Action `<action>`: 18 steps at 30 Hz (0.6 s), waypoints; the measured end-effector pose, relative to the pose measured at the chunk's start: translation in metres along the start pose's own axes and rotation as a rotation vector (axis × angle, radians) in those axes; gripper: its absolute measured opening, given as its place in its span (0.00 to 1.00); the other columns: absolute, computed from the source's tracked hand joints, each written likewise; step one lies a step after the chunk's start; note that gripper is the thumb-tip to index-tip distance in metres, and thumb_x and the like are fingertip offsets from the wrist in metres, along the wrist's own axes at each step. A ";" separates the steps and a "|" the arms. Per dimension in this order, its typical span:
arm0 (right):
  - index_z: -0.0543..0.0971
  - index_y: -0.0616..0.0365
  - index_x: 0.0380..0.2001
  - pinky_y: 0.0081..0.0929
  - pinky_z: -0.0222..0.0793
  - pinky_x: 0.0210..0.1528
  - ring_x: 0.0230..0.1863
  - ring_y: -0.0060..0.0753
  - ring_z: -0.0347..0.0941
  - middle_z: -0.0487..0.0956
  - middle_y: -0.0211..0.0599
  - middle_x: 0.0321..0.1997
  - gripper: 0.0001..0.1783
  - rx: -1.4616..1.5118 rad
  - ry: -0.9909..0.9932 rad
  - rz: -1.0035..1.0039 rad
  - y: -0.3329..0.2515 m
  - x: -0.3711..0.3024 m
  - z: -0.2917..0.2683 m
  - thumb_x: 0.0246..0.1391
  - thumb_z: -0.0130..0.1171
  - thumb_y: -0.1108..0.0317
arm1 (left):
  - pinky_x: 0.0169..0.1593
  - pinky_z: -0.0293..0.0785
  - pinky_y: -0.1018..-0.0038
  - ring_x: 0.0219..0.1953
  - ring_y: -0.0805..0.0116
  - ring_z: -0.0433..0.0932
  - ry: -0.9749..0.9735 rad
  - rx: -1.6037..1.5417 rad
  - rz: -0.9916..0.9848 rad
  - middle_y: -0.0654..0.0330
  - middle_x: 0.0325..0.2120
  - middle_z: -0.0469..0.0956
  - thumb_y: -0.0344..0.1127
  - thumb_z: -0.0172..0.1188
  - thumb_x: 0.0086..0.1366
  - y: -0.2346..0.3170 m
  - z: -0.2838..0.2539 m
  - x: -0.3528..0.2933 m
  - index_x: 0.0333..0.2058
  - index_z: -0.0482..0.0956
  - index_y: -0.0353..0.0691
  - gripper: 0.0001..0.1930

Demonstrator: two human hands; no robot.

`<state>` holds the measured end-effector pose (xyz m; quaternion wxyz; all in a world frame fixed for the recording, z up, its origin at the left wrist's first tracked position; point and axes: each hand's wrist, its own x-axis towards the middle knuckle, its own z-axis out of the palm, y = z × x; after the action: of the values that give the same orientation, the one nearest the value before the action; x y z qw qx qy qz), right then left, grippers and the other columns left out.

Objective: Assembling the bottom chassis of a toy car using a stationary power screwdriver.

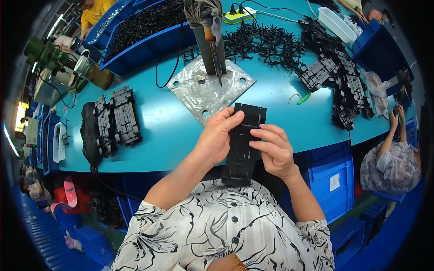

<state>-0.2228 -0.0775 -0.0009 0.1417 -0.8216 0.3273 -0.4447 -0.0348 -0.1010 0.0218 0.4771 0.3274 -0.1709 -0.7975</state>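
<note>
In front of my chest, over the table's near edge, I hold a long black plastic part [244,151] with slots and ribs, tilted upright. My left hand [217,137] grips its upper left side, thumb lying on the face. Curled fingers of my right hand [276,151] press on its right edge; whether they also pinch something small is hidden. Just beyond stands a metal base plate [190,97] with corner holes, and a small dark piece [201,81] lies on it. A pointed iron [217,63], cloth-wrapped at the top, hangs tip-down over this plate.
Moulded black parts [125,115] lie at left, more stacked [348,86] at right. Small black pieces [266,45] are heaped behind the plate; a blue bin [144,49] holds others. A green-handled tool [304,98] and power strip [239,16] lie on the table. Another person [391,165] sits at right.
</note>
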 end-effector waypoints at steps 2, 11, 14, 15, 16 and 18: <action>0.80 0.58 0.32 0.28 0.70 0.45 0.45 0.40 0.73 0.79 0.37 0.42 0.15 0.086 -0.054 0.009 0.004 -0.002 -0.004 0.37 0.60 0.84 | 0.41 0.77 0.74 0.36 0.72 0.78 0.085 0.149 0.110 0.58 0.36 0.77 0.29 0.54 0.65 -0.005 0.002 -0.002 0.42 0.72 0.33 0.09; 0.76 0.63 0.33 0.15 0.65 0.37 0.31 0.14 0.67 0.76 0.27 0.32 0.04 0.829 0.297 0.880 -0.017 0.003 0.002 0.52 0.59 0.76 | 0.44 0.75 0.75 0.38 0.73 0.77 -0.031 0.105 0.169 0.57 0.37 0.78 0.28 0.55 0.63 -0.022 0.006 -0.020 0.42 0.72 0.32 0.09; 0.76 0.60 0.30 0.12 0.64 0.34 0.28 0.11 0.66 0.75 0.25 0.27 0.04 1.010 0.291 0.962 -0.024 0.006 -0.002 0.52 0.61 0.74 | 0.46 0.74 0.76 0.39 0.74 0.76 -0.072 0.114 0.173 0.58 0.38 0.77 0.27 0.56 0.63 -0.028 0.000 -0.026 0.43 0.73 0.33 0.10; 0.76 0.60 0.31 0.15 0.64 0.38 0.31 0.14 0.68 0.76 0.27 0.29 0.03 1.075 0.309 0.980 -0.027 0.006 -0.002 0.52 0.59 0.74 | 0.46 0.74 0.76 0.39 0.75 0.76 -0.075 0.119 0.173 0.59 0.38 0.77 0.27 0.56 0.63 -0.030 -0.001 -0.028 0.43 0.73 0.33 0.10; 0.76 0.60 0.31 0.18 0.65 0.42 0.34 0.17 0.70 0.78 0.29 0.32 0.03 1.140 0.327 0.997 -0.029 0.005 -0.001 0.52 0.58 0.74 | 0.46 0.74 0.76 0.39 0.75 0.76 -0.078 0.124 0.175 0.59 0.39 0.77 0.27 0.57 0.63 -0.032 -0.001 -0.029 0.43 0.73 0.34 0.10; 0.75 0.60 0.30 0.19 0.65 0.41 0.33 0.17 0.70 0.78 0.30 0.31 0.02 1.151 0.364 0.996 -0.031 0.003 0.003 0.52 0.57 0.74 | 0.46 0.74 0.76 0.39 0.75 0.75 -0.079 0.124 0.190 0.59 0.39 0.77 0.27 0.57 0.63 -0.035 -0.003 -0.030 0.43 0.73 0.34 0.11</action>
<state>-0.2064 -0.0563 0.0153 0.6725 -0.2892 0.3933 -0.5562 -0.0455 -0.0583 0.0101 0.5223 0.3069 -0.2686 -0.7490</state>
